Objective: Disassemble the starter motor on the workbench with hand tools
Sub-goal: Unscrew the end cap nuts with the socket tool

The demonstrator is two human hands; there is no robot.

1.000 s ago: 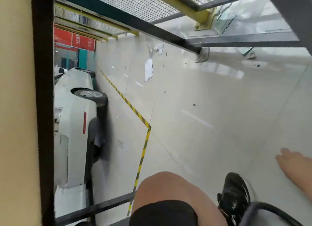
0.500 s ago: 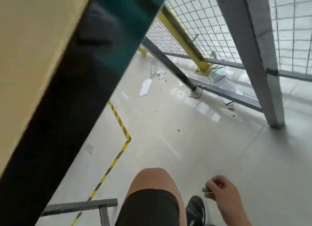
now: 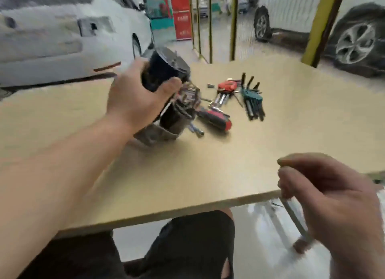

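Note:
The starter motor [image 3: 173, 104], dark and cylindrical with a metal nose, stands tilted on the tan workbench [image 3: 208, 164] at centre left. My left hand [image 3: 137, 99] grips its black upper body from the left. Near the bench's front right edge my right hand [image 3: 333, 203] holds a thin grey metal tool [image 3: 295, 220], whose shaft runs down past the palm. The frame is blurred, so fine parts of the motor are hard to tell.
Right of the motor lie a red-handled screwdriver [image 3: 214, 118], a red tool set [image 3: 227, 87] and a green hex key set [image 3: 252, 99]. Yellow posts [image 3: 318, 27] and parked white cars [image 3: 62, 29] stand beyond the bench. My knees are under the front edge.
The view swung up from the floor and my knee to the workbench. My left hand now grips the motor, and my right hand has come up holding the thin tool.

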